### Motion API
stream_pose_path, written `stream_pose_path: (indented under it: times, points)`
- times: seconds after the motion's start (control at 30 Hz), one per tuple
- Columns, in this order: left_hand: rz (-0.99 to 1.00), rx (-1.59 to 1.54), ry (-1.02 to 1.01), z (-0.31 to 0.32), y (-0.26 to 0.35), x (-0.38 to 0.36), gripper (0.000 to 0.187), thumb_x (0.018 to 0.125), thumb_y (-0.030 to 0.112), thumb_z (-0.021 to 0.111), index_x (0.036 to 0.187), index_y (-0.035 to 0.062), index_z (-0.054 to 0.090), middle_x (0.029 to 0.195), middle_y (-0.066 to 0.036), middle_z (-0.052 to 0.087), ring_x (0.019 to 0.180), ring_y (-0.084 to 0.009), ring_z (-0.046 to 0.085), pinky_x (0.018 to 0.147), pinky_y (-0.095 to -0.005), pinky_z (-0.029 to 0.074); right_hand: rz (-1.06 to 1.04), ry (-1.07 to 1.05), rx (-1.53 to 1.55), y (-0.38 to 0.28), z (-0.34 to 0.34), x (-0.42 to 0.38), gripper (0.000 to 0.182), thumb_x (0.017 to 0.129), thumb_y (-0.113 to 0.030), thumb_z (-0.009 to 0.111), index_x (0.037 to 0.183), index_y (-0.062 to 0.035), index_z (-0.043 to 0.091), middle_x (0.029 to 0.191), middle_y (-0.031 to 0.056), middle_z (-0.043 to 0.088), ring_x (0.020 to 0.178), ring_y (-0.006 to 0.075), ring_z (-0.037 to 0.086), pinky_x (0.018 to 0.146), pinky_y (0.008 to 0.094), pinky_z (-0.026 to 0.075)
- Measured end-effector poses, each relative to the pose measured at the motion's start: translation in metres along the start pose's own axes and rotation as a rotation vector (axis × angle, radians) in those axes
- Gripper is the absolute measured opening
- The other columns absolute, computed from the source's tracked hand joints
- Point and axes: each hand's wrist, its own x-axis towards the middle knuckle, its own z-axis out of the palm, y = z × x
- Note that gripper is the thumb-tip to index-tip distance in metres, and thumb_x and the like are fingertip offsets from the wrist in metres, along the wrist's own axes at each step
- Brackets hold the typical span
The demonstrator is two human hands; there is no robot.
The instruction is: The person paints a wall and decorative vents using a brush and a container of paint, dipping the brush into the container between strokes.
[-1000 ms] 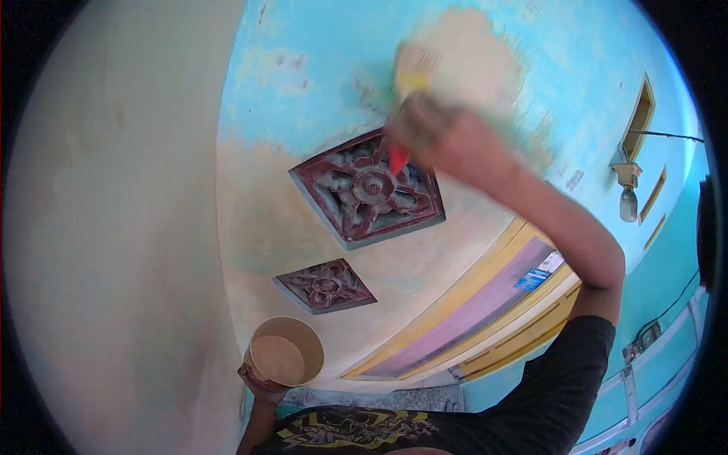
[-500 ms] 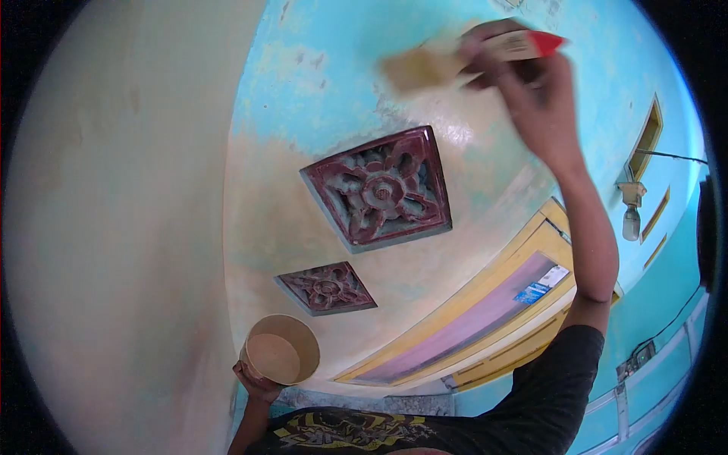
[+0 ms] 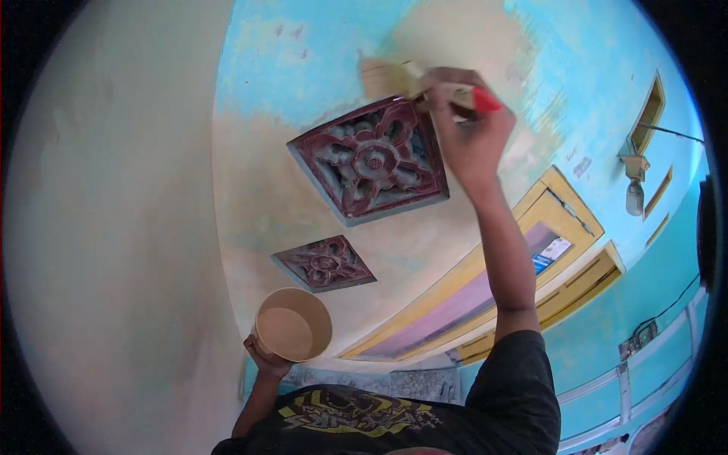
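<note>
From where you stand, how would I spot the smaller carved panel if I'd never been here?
Find the blue-and-beige wall beside the yellow frame. Two dark red, diamond-shaped panels with carved flowers are set in it; yours is the one nearest the tub in the left hand. It is clearly smaller than its neighbour, which has the brush by its corner.

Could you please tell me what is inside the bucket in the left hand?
The bucket in the left hand holds light brown liquid, probably paint. It covers the bottom, so its depth cannot be seen.
</note>
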Motion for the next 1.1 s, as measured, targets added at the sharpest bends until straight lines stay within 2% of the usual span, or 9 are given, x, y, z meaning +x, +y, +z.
stream_pose_path:
  times: [0.07,0.13,0.3,0.37,0.63,0.73,0.8,0.97,1.1]
  points:
    - [-0.012,0.000,-0.007,0.020,-0.005,-0.001,0.091,0.074,0.067,0.058,0.151,0.0221,0.037,0.152,-0.012,0.038,0.132,-0.0355,0.047,0.093,-0.0536,0.056,0.041,0.109,-0.157,-0.009,-0.012,0.008,0.011,0.094,-0.001,0.067,0.104,0.0027,0.069,0.093,0.0096,0.073,0.083,0.0153,0.072,0.075,0.0271,0.058]
    - [-0.008,0.028,0.073,0.049,-0.009,-0.009,0.091,0.074,0.065,0.059,0.151,0.0228,0.036,0.153,-0.012,0.037,0.131,-0.0347,0.048,0.084,-0.0476,0.061,-0.222,0.352,-0.338,0.004,-0.027,0.014,0.019,0.085,-0.004,0.073,0.103,-0.0090,0.071,0.089,0.0097,0.073,0.080,0.0208,0.073,0.071,0.0303,0.057]
    - [-0.114,-0.183,-0.034,0.031,0.003,-0.012,0.091,0.073,0.061,0.062,0.152,0.0239,0.035,0.154,-0.011,0.035,0.131,-0.0347,0.049,0.068,-0.0363,0.066,-0.383,-0.261,-0.578,-0.012,0.012,-0.042,0.029,0.078,-0.007,0.069,0.106,-0.0096,0.069,0.108,0.0119,0.067,0.088,0.0269,0.069,0.068,0.0360,0.057]
    - [-0.175,-0.241,0.049,0.058,0.006,-0.017,0.091,0.073,0.060,0.063,0.152,0.0243,0.035,0.154,-0.011,0.034,0.130,-0.0339,0.049,0.065,-0.0332,0.066,-0.422,-0.372,-0.298,-0.027,0.039,-0.056,0.024,0.081,-0.007,0.068,0.105,-0.0078,0.069,0.105,0.0104,0.068,0.086,0.0259,0.069,0.068,0.0364,0.057]
    - [-0.013,-0.132,-0.017,0.031,0.002,-0.015,0.087,0.075,0.059,0.061,0.151,0.0256,0.035,0.154,-0.012,0.033,0.131,-0.0329,0.048,0.067,-0.0344,0.066,0.217,0.143,0.006,-0.005,0.000,-0.019,0.012,0.096,-0.006,0.067,0.102,0.0040,0.068,0.094,0.0096,0.072,0.080,0.0150,0.070,0.075,0.0284,0.055]
    - [0.031,-0.128,-0.109,0.005,0.006,-0.014,0.086,0.076,0.059,0.061,0.151,0.0256,0.035,0.155,-0.012,0.033,0.131,-0.0334,0.048,0.065,-0.0333,0.066,-0.013,0.377,-0.112,-0.016,-0.001,-0.019,0.009,0.095,-0.004,0.067,0.100,0.0025,0.068,0.096,0.0115,0.072,0.083,0.0169,0.071,0.076,0.0314,0.056]
    - [0.025,-0.084,-0.069,0.006,0.008,-0.016,0.087,0.076,0.059,0.061,0.151,0.0258,0.035,0.155,-0.012,0.033,0.131,-0.0334,0.048,0.066,-0.0331,0.066,-0.212,0.243,-0.378,-0.035,0.009,-0.030,0.009,0.088,0.001,0.069,0.097,-0.0007,0.069,0.097,0.0102,0.072,0.089,0.0196,0.071,0.078,0.0339,0.057]
    - [0.015,-0.027,-0.003,0.022,0.007,-0.016,0.087,0.076,0.060,0.061,0.151,0.0260,0.035,0.155,-0.012,0.032,0.131,-0.0333,0.048,0.066,-0.0325,0.066,-0.233,-0.404,-0.132,-0.058,0.089,-0.082,0.021,0.078,0.001,0.072,0.096,-0.0081,0.072,0.096,0.0117,0.070,0.087,0.0281,0.070,0.077,0.0360,0.056]
    - [0.029,-0.025,0.041,0.038,0.007,-0.019,0.087,0.076,0.061,0.061,0.151,0.0263,0.035,0.155,-0.012,0.032,0.130,-0.0332,0.049,0.067,-0.0321,0.066,-0.161,-0.146,0.012,-0.050,0.071,-0.046,0.015,0.082,0.003,0.067,0.095,-0.0045,0.072,0.092,0.0100,0.072,0.084,0.0218,0.070,0.077,0.0321,0.055]
